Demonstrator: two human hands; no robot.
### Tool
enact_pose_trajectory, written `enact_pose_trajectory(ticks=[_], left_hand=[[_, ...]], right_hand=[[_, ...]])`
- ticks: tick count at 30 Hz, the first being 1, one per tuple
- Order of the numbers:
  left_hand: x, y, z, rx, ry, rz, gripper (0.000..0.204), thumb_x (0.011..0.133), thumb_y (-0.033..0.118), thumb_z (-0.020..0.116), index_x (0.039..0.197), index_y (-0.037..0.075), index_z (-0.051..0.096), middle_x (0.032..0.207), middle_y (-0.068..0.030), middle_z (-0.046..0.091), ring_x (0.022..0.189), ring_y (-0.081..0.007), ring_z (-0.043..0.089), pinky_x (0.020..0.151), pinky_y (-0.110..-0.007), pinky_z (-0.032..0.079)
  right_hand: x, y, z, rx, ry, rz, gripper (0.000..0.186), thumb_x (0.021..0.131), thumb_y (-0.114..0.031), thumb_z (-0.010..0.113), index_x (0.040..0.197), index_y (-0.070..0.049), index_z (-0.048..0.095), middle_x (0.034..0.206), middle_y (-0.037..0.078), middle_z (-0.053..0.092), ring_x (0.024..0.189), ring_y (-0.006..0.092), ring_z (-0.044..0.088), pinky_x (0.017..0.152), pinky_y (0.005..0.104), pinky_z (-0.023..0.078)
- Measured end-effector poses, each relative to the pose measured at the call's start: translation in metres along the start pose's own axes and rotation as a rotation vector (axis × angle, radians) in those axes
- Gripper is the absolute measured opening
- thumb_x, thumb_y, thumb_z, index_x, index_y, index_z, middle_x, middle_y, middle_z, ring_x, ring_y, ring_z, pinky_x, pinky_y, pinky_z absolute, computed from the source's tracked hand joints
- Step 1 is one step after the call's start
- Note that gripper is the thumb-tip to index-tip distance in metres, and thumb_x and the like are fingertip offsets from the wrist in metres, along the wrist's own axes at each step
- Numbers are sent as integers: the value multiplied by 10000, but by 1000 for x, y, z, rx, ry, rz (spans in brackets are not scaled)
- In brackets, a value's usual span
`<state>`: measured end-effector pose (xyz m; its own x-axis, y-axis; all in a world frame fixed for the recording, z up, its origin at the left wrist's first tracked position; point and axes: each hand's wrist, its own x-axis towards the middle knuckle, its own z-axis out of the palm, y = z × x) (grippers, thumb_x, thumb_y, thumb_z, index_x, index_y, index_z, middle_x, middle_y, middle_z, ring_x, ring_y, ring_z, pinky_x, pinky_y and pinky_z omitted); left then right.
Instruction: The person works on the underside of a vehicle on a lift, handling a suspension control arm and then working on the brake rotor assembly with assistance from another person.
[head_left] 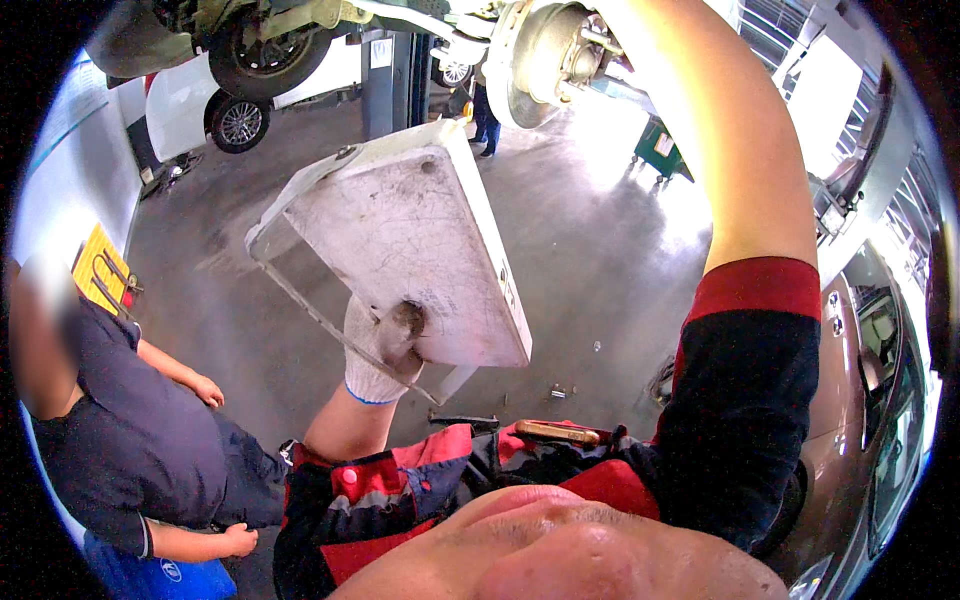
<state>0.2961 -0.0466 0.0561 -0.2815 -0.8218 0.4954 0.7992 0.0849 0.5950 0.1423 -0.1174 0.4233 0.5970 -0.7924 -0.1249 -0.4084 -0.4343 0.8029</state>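
Observation:
My left hand [370, 355], in a white knit glove, grips a scuffed white rectangular box-shaped thing [400, 240] at its lower end. A thin pale bar runs along the near side of this thing, and a dark smudged patch shows beside my fingers. The object is tilted, its broad dirty face toward me. My right arm [750, 150] is raised, bare below a red-cuffed sleeve. It passes out at the upper edge beside a brake disc [540, 60] on a raised car, so the right hand is out of sight.
On the left stands a person [150, 430] in dark clothes, arms low. A lift post [395, 85] and someone's legs [487, 120] are farther back. A tyre [265, 60] hangs at upper left; a brown car [840, 420] is at right. Small parts [560, 391] lie on the floor.

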Motion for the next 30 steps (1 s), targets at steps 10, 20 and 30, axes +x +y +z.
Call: enact_pose_trajectory(ticks=[10,20,30], left_hand=[[-9,-5,-6,99,-12,-6,861,816,474,769,1431,20,371,1363,-155,536,1212,-335,575,1007,-517,513],[-17,-3,0,47,33,-67,541,873,189,637,1354,-2,478,1251,-119,611,1107,-255,628,914,-405,541],[-19,4,6,93,64,-93,499,849,170,598,1302,-25,521,1210,-114,625,1077,-252,627,906,-390,531]], right_hand=[[-11,-28,-6,101,-20,30,153,834,-122,631,874,-20,738,735,109,623,646,215,524,636,363,454],[-30,-47,-5,345,11,14,169,795,-201,643,768,-65,740,694,102,656,595,235,562,569,382,446],[-14,-71,12,149,309,296,156,911,-191,567,884,-69,660,785,77,633,613,195,588,609,341,552]])
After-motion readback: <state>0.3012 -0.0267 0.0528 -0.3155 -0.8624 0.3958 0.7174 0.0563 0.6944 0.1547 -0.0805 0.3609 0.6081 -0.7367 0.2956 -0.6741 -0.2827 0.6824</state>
